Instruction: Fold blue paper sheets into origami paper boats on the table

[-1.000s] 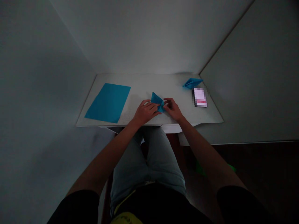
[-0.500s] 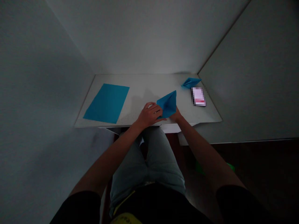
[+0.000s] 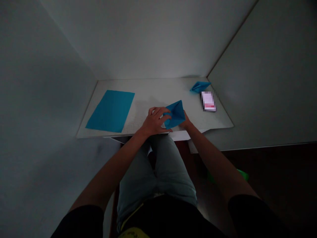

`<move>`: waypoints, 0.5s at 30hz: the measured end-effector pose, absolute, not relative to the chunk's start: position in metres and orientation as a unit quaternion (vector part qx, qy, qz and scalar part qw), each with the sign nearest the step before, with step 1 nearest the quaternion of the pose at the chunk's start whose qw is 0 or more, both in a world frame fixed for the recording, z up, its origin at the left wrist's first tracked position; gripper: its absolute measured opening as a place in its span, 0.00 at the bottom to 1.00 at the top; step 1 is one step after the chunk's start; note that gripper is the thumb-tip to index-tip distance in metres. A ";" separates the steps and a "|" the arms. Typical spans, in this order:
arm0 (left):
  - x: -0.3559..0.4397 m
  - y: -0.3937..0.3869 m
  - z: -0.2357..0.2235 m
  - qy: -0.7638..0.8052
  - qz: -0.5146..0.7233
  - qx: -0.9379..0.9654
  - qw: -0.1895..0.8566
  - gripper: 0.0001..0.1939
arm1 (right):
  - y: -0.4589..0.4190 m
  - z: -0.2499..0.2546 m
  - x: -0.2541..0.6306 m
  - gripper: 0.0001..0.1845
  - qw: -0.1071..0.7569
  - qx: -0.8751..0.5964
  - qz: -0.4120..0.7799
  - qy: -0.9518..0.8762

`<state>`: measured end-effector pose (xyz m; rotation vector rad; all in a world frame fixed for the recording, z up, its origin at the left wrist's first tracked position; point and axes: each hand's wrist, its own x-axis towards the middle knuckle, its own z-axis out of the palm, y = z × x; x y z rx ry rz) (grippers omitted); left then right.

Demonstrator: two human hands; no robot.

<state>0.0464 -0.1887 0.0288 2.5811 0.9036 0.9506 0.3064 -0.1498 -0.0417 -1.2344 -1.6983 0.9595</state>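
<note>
Now the left hand (image 3: pixel 155 121) has spread its fingers wide by the blue folded paper (image 3: pixel 176 115), which is between both hands. Its hollow shows, so the inside looks easy to reach. The right hand (image 3: pixel 185 122) is behind; I can't tell its grip. Farther back lies another paper shape (image 3: pixel 200 87).

A white table (image 3: pixel 158 86) stands against the wall. A flat blue sheet of paper (image 3: pixel 111 111) lies on its left part; near the far right corner sits a folded blue paper (image 3: pixel 200 87), just beyond a phone (image 3: pixel 208 100), pixelated.
</note>
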 end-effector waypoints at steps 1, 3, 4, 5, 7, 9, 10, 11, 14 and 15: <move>0.044 -0.187 0.027 0.318 0.336 0.878 0.119 0.36 | -0.149 -0.042 0.306 0.22 0.413 -0.495 0.382 -0.662; 0.035 -0.184 0.020 0.350 0.368 0.855 0.107 0.43 | -0.149 -0.043 0.305 0.25 0.426 -0.503 0.387 -0.645; 0.029 -0.182 0.016 0.370 0.384 0.840 0.100 0.47 | -0.149 -0.043 0.305 0.26 0.430 -0.503 0.388 -0.642; 0.023 -0.180 0.011 0.388 0.399 0.826 0.094 0.50 | -0.149 -0.042 0.304 0.26 0.431 -0.502 0.388 -0.642; 0.011 -0.177 0.001 0.413 0.416 0.805 0.095 0.56 | -0.150 -0.041 0.304 0.27 0.425 -0.500 0.386 -0.649; 0.003 -0.174 -0.008 0.428 0.419 0.793 0.113 0.60 | -0.152 -0.039 0.302 0.27 0.409 -0.501 0.377 -0.663; 0.001 -0.172 -0.012 0.434 0.417 0.788 0.128 0.61 | -0.152 -0.039 0.302 0.26 0.402 -0.501 0.371 -0.671; 0.001 -0.171 -0.015 0.440 0.415 0.783 0.149 0.60 | -0.153 -0.038 0.300 0.25 0.395 -0.503 0.364 -0.677; 0.009 -0.166 -0.019 0.444 0.412 0.756 0.247 0.56 | -0.155 -0.036 0.297 0.21 0.379 -0.503 0.342 -0.698; 0.013 -0.165 -0.020 0.442 0.416 0.741 0.288 0.55 | -0.156 -0.036 0.295 0.21 0.374 -0.501 0.335 -0.705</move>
